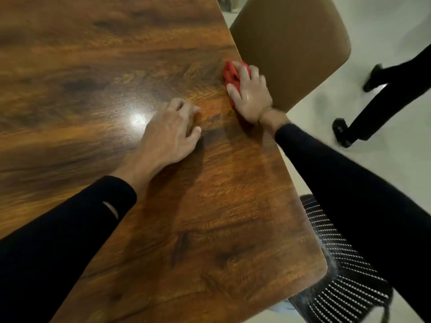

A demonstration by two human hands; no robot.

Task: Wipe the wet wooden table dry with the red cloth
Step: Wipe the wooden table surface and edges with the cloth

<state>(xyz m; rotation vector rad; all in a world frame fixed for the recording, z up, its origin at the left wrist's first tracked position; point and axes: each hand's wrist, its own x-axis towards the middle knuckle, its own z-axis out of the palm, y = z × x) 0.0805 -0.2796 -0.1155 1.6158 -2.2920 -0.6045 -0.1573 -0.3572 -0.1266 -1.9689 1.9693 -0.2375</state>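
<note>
Left arm: long black sleeve (70,229) to the wrist, close-fitting, with one small pale curved mark (111,209) near the cuff. Right arm: matching black sleeve (349,194), plain, cuff ending just short of the wrist. Left hand (168,131) and right hand (250,94): bare, ungloved.

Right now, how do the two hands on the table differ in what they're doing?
The right hand lies on the red cloth, holding it against the wooden table at the far edge by the tan chair; the left hand holds nothing. The right hand's fingers spread over the cloth; the left hand's fingers curl loosely, their tips on bare wood nearer the middle. Both rest on the tabletop and have dark sleeves.
</note>
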